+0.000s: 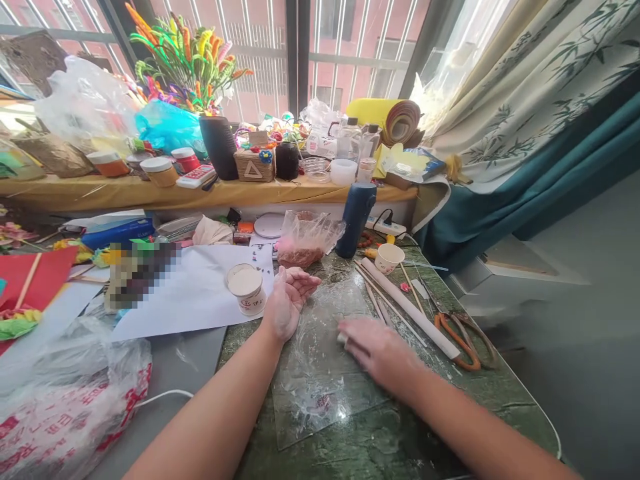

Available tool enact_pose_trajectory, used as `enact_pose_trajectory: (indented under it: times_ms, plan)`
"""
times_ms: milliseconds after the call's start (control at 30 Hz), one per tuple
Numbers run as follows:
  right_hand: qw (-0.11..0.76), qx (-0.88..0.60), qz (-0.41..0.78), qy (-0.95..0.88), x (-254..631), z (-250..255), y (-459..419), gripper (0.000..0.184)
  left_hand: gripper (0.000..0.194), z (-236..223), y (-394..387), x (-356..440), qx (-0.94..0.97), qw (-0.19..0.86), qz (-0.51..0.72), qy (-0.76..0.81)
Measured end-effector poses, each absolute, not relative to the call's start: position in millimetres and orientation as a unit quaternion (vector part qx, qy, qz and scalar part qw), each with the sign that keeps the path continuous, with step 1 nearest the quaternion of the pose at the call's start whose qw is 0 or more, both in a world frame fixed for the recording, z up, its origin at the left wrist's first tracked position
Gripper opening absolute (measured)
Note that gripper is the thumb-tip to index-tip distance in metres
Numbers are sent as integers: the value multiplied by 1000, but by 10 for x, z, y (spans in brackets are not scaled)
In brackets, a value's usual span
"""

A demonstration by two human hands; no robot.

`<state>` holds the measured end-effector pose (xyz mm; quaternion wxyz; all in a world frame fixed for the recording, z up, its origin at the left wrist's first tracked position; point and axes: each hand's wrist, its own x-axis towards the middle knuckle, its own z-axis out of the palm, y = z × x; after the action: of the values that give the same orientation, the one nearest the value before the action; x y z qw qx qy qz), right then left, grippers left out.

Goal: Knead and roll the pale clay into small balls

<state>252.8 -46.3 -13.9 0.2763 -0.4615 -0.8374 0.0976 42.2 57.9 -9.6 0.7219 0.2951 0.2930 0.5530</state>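
My left hand (pixel 290 303) is palm up at the left edge of a clear sheet (pixel 345 307), fingers stretched out and dusted white, holding nothing. Over the sheet's right side, my right hand (pixel 377 347) is slightly blurred, its fingers curled together. A small whitish bit shows at their tips; its kind cannot be made out. White powder and smears cover the sheet. Just left of my left hand, a paper cup (pixel 250 303) with pale contents stands on white paper (pixel 175 293). A plastic bag of brownish-pink material (pixel 305 247) lies beyond the hands.
Right of the sheet lie a pale rod (pixel 410 307), thin sticks (pixel 393 300) and orange-handled scissors (pixel 465 340). Behind stand another paper cup (pixel 389 258) and a dark blue bottle (pixel 355 220). A plastic bag (pixel 75 393) fills the lower left. Jars line the cloth-covered ledge (pixel 300 193).
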Motion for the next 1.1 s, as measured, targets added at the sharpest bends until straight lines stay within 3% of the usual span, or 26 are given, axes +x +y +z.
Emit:
enact_pose_trajectory:
  times_ms: [100,233,300,433,567,767,967,1100]
  plan:
    - [295,-560,35,-773,2486,-199,-444,32,52,-91,582,432,297,715,558,300]
    - [294,-407,121,-856,2141,-250,-775,37,51,-78,584,441,298,711,561,302]
    - [316,-424,188,-827,2092,-192,-811,33,52,-75,575,449,305,714,553,302]
    - [489,-543,397,-555,2213,29,-337,34,51,-74,542,466,332,715,541,293]
    - [655,-387,574,-302,2264,155,189,33,50,-64,536,456,339,715,537,291]
    - [670,-277,679,-115,2349,142,222,60,50,-49,562,452,319,726,533,295]
    - [675,-372,624,-131,2408,157,282,62,50,-51,529,493,346,712,524,313]
    - [776,-493,315,-235,2288,120,215,39,47,-27,521,499,333,716,527,312]
